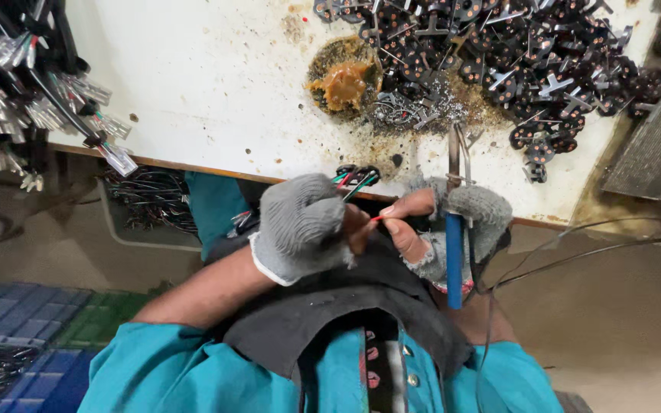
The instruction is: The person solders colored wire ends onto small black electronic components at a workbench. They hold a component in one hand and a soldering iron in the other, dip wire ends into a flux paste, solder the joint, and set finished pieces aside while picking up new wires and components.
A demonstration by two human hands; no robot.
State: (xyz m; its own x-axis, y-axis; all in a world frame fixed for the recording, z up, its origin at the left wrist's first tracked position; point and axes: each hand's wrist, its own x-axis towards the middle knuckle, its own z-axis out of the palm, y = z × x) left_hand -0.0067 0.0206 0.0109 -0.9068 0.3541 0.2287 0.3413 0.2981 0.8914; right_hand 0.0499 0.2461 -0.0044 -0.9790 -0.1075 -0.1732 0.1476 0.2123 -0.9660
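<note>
Two gloved hands, left hand and right hand, pinch one red wire; one soldering iron

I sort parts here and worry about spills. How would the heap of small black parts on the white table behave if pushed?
The heap of small black parts is loose, so it would probably scatter. The pieces look light and may snag together.
</note>
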